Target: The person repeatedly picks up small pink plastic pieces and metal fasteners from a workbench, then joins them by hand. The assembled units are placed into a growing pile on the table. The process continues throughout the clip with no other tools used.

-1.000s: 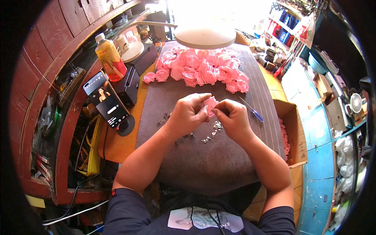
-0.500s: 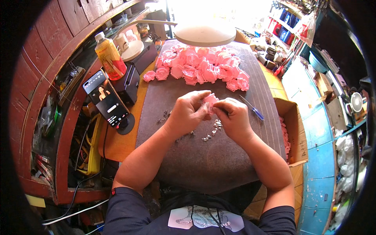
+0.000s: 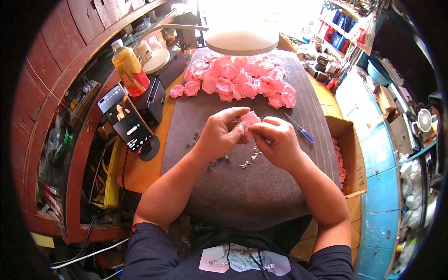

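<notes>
Between my two hands is a small pink plastic part point(image 3: 250, 119), held above the middle of the dark mat. My left hand point(image 3: 224, 132) grips it from the left, thumb in front and fingers behind. The thumb and fingers of my right hand point(image 3: 276, 139) pinch at its right edge; whether a tiny piece is between them is hidden. Below the hands lie several small silvery metal pieces point(image 3: 248, 162) and, farther left, a scatter of darker small pieces point(image 3: 195, 138). A large heap of similar pink parts point(image 3: 238, 77) covers the far end of the mat.
A screwdriver point(image 3: 299, 128) with a blue handle lies right of my hands. The white lamp head point(image 3: 242, 38) hangs over the far end. At left stand a phone point(image 3: 125, 119) on a holder and a drink bottle point(image 3: 129, 69). A cardboard box point(image 3: 351, 161) with pink parts is at right.
My right hand has shifted slightly left and its fingers have turned over the pink part's edge. The left hand keeps its grip, almost still.
</notes>
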Motion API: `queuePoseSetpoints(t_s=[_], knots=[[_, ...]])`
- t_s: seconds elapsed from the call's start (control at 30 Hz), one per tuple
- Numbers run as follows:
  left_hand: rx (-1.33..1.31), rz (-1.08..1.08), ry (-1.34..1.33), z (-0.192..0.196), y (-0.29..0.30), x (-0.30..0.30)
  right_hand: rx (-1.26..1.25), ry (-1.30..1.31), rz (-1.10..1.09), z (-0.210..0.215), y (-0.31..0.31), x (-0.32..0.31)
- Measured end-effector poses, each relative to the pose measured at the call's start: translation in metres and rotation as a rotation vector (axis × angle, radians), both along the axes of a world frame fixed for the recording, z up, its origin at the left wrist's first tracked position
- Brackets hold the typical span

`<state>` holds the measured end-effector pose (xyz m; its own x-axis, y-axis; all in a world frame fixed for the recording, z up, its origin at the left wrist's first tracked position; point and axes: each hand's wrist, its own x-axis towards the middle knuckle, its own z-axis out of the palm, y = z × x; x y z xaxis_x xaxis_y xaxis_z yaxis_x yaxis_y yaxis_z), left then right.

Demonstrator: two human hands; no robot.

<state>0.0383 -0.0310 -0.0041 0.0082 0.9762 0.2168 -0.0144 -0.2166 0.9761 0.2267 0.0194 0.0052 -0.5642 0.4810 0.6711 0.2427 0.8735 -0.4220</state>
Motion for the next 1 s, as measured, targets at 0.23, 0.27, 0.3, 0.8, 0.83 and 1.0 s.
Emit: queuePoseSetpoints(t_s=[0.23,0.27,0.3,0.8,0.83,1.0], knots=[[0.149,-0.069,-0.038,-0.004,0.004,0.001,-0.988,0.311,0.269,-0.001,0.009,0.0],[0.218,-0.03,0.04,-0.008,0.005,0.001,-1.035,0.28,0.321,-0.003,0.01,0.002],[0.286,0.009,0.118,-0.01,0.006,0.002,-1.016,0.262,0.338,-0.007,0.013,0.001],[0.43,0.125,0.452,-0.009,0.009,-0.003,-1.375,0.365,0.406,-0.013,0.012,0.0],[0.439,0.129,0.456,-0.01,0.009,-0.003,-1.393,0.369,0.41,-0.014,0.013,0.001],[0.442,0.136,0.471,-0.009,0.009,-0.003,-1.393,0.389,0.367,-0.013,0.011,0.0]])
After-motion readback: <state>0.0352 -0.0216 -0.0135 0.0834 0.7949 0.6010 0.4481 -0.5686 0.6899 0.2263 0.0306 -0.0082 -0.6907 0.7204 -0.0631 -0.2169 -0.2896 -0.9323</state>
